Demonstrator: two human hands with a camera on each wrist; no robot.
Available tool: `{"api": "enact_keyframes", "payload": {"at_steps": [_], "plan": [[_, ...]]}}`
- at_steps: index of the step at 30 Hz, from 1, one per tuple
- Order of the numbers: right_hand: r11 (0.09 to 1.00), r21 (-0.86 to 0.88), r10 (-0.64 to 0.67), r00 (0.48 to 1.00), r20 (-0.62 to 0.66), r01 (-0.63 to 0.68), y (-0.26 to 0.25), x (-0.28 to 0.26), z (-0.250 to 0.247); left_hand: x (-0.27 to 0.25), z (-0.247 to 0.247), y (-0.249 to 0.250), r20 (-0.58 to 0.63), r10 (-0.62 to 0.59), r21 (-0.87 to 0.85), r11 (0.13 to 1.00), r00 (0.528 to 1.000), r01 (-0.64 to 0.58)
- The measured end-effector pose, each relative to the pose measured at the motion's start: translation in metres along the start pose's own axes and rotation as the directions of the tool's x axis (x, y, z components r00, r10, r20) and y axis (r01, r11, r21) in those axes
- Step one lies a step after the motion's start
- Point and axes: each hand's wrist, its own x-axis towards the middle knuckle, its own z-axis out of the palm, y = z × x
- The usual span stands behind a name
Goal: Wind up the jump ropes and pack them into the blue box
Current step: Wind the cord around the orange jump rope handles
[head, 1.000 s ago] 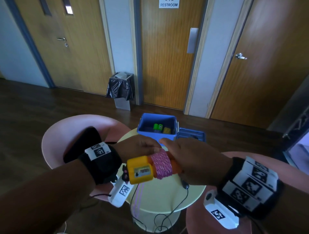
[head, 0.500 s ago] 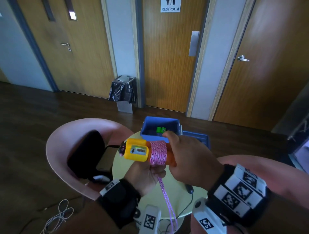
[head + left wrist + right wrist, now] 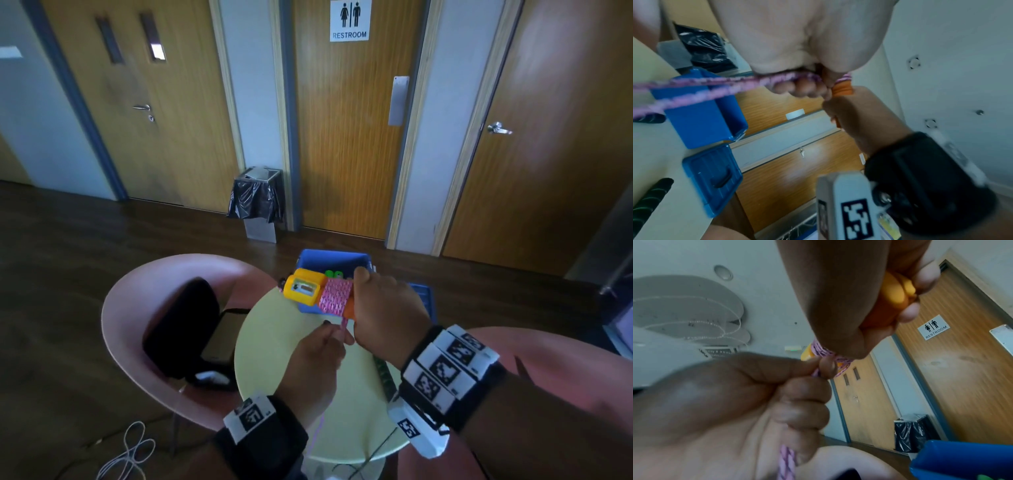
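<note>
Winding is under way, and we have both hands up over the round bench [image 3: 274,346]. Our right hand [image 3: 387,308] has its grip wrapped tight round the orange end of the jump rope handles [image 3: 305,289], which lie crosswise in the air just in front of the blue box [image 3: 334,260] at twelve o'clock. The pink cord [image 3: 335,296] already sits in neat turns round the middle of the bundle. Our left hand [image 3: 317,356], just below at six o'clock, pinches the loose run of cord between thumb and fingertips [image 3: 826,366], and the tail drops away past the bench edge.

We judge the cord soft, light and limp, a braided thing that will slacken and slip off the smooth plastic the instant tension goes, so the best hold is close to the coil, keeping each turn snug. The handles are stiff and easy to grasp at the bare orange end. Inside the box we glimpse something green [image 3: 334,274]; its lid [image 3: 423,298] lies at two o'clock. A dark striped handle [image 3: 648,201] rests on the bench too.
</note>
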Motion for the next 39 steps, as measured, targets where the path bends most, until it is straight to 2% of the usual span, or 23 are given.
{"api": "enact_keyframes", "payload": {"at_steps": [2, 5, 8, 10, 12, 14, 16, 20, 23, 28, 33, 36, 39], "plan": [[0.997, -0.072, 0.038, 0.997, 0.061, -0.034, -0.002, 0.0, 0.008, -0.003, 0.0, 0.002, 0.006, -0.034, 0.153, 0.988, 0.999, 0.033], [0.99, -0.128, 0.078, 0.988, 0.135, -0.061, 0.003, 0.003, 0.02, -0.005, -0.005, 0.008, 0.095, -0.066, 0.438, 0.899, 0.993, 0.018], [0.989, -0.144, 0.046, 0.981, 0.191, -0.018, 0.011, 0.002, 0.03, -0.005, -0.013, 0.018, 0.199, -0.071, 0.628, 0.775, 0.978, -0.072], [0.974, -0.215, -0.018, 0.967, 0.252, 0.075, 0.01, -0.003, 0.039, -0.003, -0.021, 0.026, 0.281, -0.028, 0.743, 0.639, 0.959, -0.199], [0.957, -0.255, -0.05, 0.946, 0.32, 0.137, 0.008, -0.008, 0.044, 0.001, -0.027, 0.033, 0.366, 0.046, 0.802, 0.49, 0.929, -0.341], [0.957, -0.239, -0.072, 0.932, 0.355, 0.165, 0.008, -0.012, 0.046, 0.005, -0.032, 0.042, 0.414, 0.042, 0.833, 0.385, 0.909, -0.397], [0.962, -0.203, -0.092, 0.918, 0.385, 0.181, 0.008, -0.015, 0.045, 0.011, -0.036, 0.047, 0.436, 0.037, 0.846, 0.325, 0.899, -0.424], [0.957, -0.121, -0.193, 0.891, 0.412, 0.263, 0.01, -0.021, 0.037, 0.02, -0.045, 0.054, 0.556, 0.06, 0.795, 0.252, 0.829, -0.551], [0.933, -0.108, -0.273, 0.869, 0.414, 0.344, 0.012, -0.028, 0.023, 0.024, -0.049, 0.055, 0.601, 0.061, 0.752, 0.296, 0.797, -0.59], [0.916, -0.084, -0.337, 0.868, 0.366, 0.391, 0.015, -0.036, 0.005, 0.03, -0.047, 0.048, 0.645, 0.025, 0.637, 0.535, 0.764, -0.555], [0.926, -0.003, -0.359, 0.882, 0.305, 0.377, 0.024, -0.038, 0.004, 0.025, -0.04, 0.042, 0.631, -0.055, 0.547, 0.739, 0.774, -0.394], [0.924, 0.193, -0.371, 0.897, 0.24, 0.33, 0.033, -0.043, 0.012, 0.024, -0.039, 0.033, 0.605, -0.039, 0.534, 0.761, 0.795, -0.368], [0.834, 0.501, -0.352, 0.923, 0.156, 0.233, 0.047, -0.049, 0.015, 0.026, -0.043, 0.025, 0.56, -0.019, 0.529, 0.777, 0.828, -0.34]]}}
